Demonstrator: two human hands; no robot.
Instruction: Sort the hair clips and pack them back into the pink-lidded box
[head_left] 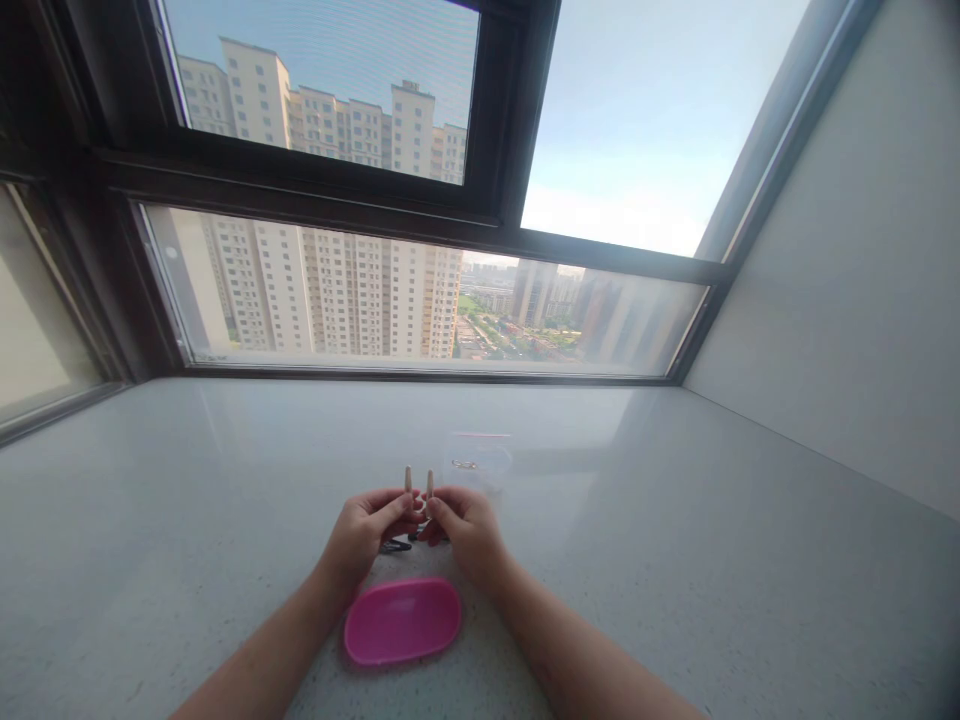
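Over the pale stone desk [675,560], the left hand [365,530] and right hand [469,528] meet, fingers [401,508] pinched on a small dark piece [420,533], unclear what. A pink oval plastic dish [403,620] lies between the wrists. A clear plastic box [480,462] just behind holds something thin.

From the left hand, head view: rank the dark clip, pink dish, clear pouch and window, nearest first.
1. Dark clip: on the counter, right by the left hand.
2. Pink dish: just nearer the person, by the wrist.
3. Clear pouch: beyond the right hand.
4. Window: at the counter's far edge.
Both hands pinch a beige pronged piece.
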